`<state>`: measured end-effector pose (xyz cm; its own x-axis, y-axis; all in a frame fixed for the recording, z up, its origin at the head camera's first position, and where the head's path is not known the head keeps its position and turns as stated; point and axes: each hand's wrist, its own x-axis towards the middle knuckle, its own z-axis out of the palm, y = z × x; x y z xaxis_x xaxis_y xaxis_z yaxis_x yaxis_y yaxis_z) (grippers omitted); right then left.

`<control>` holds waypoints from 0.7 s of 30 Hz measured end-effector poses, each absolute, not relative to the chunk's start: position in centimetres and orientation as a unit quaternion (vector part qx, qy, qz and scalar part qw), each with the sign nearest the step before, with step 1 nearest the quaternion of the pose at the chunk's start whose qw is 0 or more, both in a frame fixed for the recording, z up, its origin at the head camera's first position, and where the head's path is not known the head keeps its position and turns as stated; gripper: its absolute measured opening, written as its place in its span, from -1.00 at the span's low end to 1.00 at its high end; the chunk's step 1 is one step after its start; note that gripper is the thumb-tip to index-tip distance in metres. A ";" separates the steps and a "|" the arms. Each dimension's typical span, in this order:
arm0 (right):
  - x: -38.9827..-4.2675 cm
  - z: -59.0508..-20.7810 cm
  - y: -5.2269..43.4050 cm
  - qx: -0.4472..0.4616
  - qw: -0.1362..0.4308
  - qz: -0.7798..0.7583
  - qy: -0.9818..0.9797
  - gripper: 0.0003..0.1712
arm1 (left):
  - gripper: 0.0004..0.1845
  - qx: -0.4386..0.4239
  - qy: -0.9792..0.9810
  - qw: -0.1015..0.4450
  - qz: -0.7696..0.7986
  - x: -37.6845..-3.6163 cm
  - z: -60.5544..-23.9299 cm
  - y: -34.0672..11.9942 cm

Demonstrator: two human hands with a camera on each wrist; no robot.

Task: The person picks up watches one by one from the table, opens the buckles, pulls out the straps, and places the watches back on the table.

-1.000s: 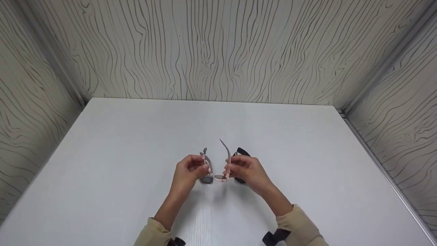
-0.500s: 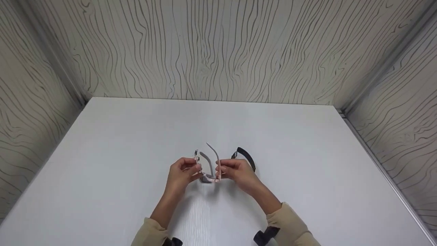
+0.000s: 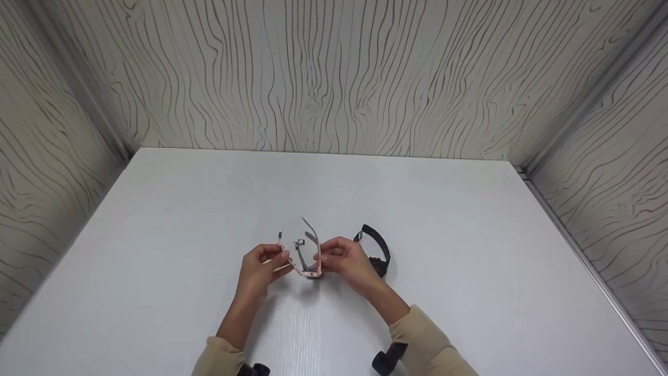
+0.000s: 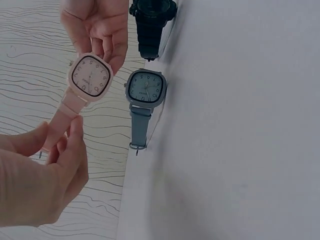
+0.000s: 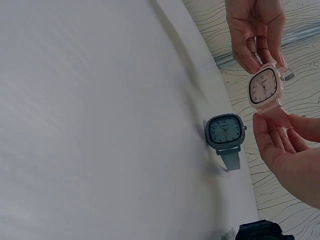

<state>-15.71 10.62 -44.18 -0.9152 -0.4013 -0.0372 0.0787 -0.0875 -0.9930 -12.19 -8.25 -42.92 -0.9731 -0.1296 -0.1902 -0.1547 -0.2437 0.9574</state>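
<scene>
A pink square-faced watch hangs just above the white table, held between both hands. My left hand pinches its buckle strap between thumb and fingers. My right hand pinches the other strap just past the case. The dial faces both wrist cameras. A grey-blue watch of the same shape stands on the table right behind the pink one, untouched; it also shows as the grey-blue watch in the right wrist view.
A black watch lies on the table just right of my right hand, seen also as the black watch. Wood-grain walls close the table at the back and on both sides.
Both hands have carried the pink watch to the left and a little toward me. The black watch, partly hidden by my right hand before, is now uncovered.
</scene>
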 end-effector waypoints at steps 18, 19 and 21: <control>-15.4 -44.9 7.6 -0.136 0.217 -0.734 0.629 -0.69 | -0.71 -0.165 0.622 0.006 0.766 -11.8 -43.5 -11.1; -15.4 -44.9 7.5 -0.141 0.223 -0.730 0.631 -0.68 | -0.71 -0.168 0.624 0.008 0.763 -11.8 -43.5 -11.3; -15.2 -45.1 7.4 -0.155 0.235 -0.722 0.633 -0.65 | -0.70 -0.175 0.627 0.012 0.759 -11.8 -43.7 -11.6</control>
<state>-15.17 7.36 -45.05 -0.8421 -0.5343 -0.0736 0.1429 -0.0895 -0.9857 -11.77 -11.60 -43.71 -0.9382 -0.2021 -0.2808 -0.2376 -0.2134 0.9476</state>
